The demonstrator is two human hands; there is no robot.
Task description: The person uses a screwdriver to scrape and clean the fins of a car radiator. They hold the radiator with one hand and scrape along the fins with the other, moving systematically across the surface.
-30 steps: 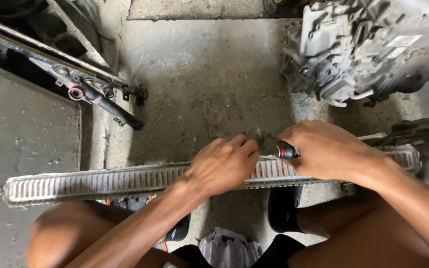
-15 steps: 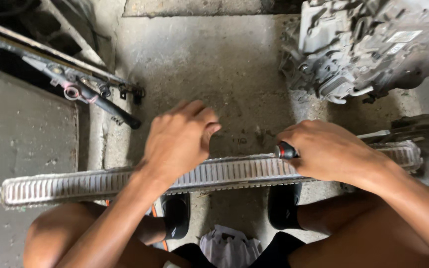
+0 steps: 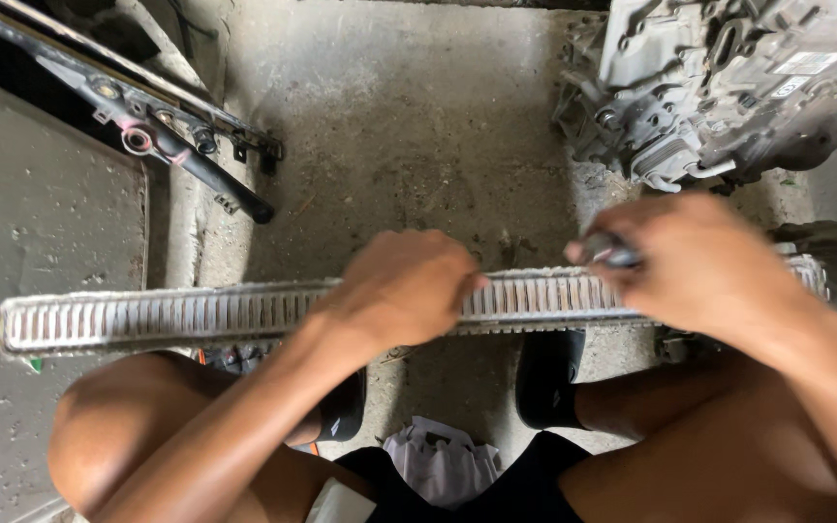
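Aluminium-grey and finned, one long radiator core [image 3: 196, 315] stands on edge across the concrete floor [image 3: 409, 126], running from the far left of the view to the right, just above the person's bare knees. The left hand [image 3: 399, 291] lies over its top edge near the middle, fingers curled down onto the fins and closed on the edge. The right hand [image 3: 704, 266], blurred, sits over the right part of the same edge, fingers wrapped tight around one small dark-handled tool [image 3: 610, 254] whose tip points left; what kind of tool it is cannot be told through the blur.

Nothing in view holds contents; the nearest to a container is a pale crumpled cloth or bag [image 3: 443, 460] lying between the legs, and whether anything is inside it cannot be seen.

Past the radiator the floor lies bare and open in the middle. On the left that room is bounded by one black metal bracket with bolt holes [image 3: 162, 131], running diagonally, and a grey flat panel [image 3: 41, 223] beside it. On the right one large grey cast engine or gearbox unit [image 3: 728, 82] stands close to the radiator's right end. Two dark shoes [image 3: 546, 378] rest on the floor just below the core, one under each hand.
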